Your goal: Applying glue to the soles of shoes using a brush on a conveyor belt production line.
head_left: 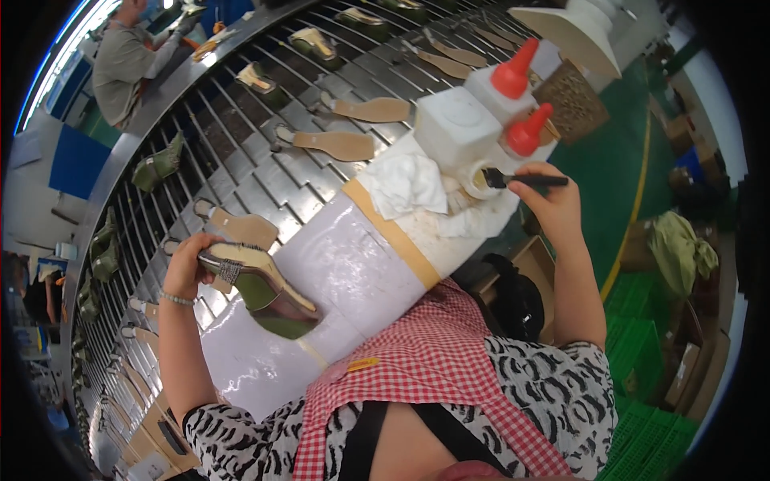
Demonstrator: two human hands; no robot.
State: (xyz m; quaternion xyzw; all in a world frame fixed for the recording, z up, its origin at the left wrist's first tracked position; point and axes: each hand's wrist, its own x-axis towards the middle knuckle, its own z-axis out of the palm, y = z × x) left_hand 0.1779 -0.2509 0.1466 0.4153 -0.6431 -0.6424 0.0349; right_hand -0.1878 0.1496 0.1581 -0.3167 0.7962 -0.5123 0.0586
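Note:
My left hand [189,268] is wrapped around one end of a green shoe last [255,293], tilted above the white work board. A dark upper with a glittery strap is on the last, and its pale underside faces up. My right hand [553,204] pinches a black-handled brush [539,181]. The brush's bristle end is at the mouth of a small white pot [480,184] with yellowish contents. Beside the pot lies a crumpled white cloth [407,186]. A square white container [455,124] and bottles with red nozzles [525,132] stand just behind it.
The white board [353,248] lies in front of me, over a metal slatted conveyor [241,160]. Tan shoe soles [337,146] and green lasts [157,164] rest along the slats. A white lamp shade [569,36] overhangs the far right. Another person [124,64] works across the conveyor.

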